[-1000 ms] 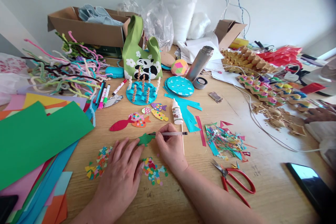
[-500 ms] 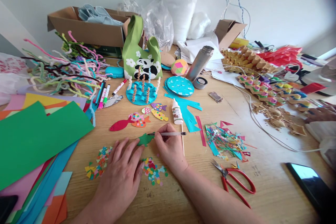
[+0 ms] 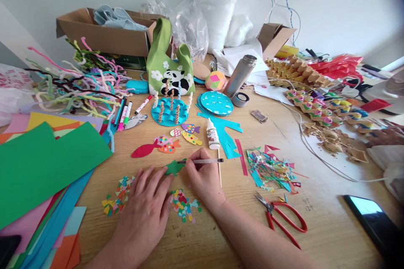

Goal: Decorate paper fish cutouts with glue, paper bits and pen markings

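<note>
A small green paper fish (image 3: 173, 167) lies flat on the table between my hands. My left hand (image 3: 147, 201) rests palm down with fingers stretched out, its fingertips at the fish's left edge. In my right hand (image 3: 202, 176) a pen (image 3: 206, 161) is pinched, lying nearly level with its tip over the fish. Paper confetti dots (image 3: 184, 207) lie between the hands, and more cut bits (image 3: 116, 201) are left of my left hand. Decorated paper fish, with a plain red fish (image 3: 143, 149) among them, sit just beyond. A white glue bottle (image 3: 212, 135) stands behind my right hand.
Red-handled scissors (image 3: 280, 216) and a phone (image 3: 372, 227) lie at right, near a heap of paper scraps (image 3: 273, 170). Coloured sheets (image 3: 53, 168) are stacked at left. Behind are a blue disc with twisted posts (image 3: 170, 111), a steel flask (image 3: 241, 75) and a panda bag (image 3: 170, 67). Another person's hand (image 3: 386, 136) is far right.
</note>
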Available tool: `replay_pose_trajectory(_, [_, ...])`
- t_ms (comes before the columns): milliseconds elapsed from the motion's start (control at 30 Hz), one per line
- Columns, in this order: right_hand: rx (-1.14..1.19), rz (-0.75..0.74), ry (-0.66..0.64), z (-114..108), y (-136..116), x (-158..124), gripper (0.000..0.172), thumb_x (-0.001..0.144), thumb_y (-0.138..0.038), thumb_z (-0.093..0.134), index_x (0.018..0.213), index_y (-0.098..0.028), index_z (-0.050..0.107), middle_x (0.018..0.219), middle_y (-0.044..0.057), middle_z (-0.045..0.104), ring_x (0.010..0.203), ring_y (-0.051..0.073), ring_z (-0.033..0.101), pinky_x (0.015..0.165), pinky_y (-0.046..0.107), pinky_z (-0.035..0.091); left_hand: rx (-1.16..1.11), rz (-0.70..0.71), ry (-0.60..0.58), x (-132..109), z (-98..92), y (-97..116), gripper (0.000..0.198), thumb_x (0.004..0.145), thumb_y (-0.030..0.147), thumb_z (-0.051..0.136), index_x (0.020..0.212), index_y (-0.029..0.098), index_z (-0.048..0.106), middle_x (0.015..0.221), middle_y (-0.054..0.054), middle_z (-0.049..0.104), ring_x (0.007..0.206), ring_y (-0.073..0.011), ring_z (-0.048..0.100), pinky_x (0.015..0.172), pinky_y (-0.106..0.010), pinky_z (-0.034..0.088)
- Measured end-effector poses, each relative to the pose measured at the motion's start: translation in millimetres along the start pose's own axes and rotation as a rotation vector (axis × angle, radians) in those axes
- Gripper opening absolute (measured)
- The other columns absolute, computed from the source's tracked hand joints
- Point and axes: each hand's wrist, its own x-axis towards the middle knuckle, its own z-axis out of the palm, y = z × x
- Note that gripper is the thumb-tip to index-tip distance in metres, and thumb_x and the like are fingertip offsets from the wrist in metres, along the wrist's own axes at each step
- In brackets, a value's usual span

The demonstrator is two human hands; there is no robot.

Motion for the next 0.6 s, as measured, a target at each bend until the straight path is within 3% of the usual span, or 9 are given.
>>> replay_pose_trajectory(600, [-0.018,0.005,0.045,-0.4,-3.3,-0.6,0.011,0.073,-0.025,0.053,0.065,-0.023,0.048,0.055,-0.005,0.048,0.049,0.012,0.045,0.046,0.023,0.034,0.011,0.006,-0.002,0.4,-0.5,-0.2,0.035,0.095,0.026,0.049,0.129,0.025,0.06,0.136,-0.009,0.056,0.129,-0.0326,0.045,0.109,-0.059,0.041])
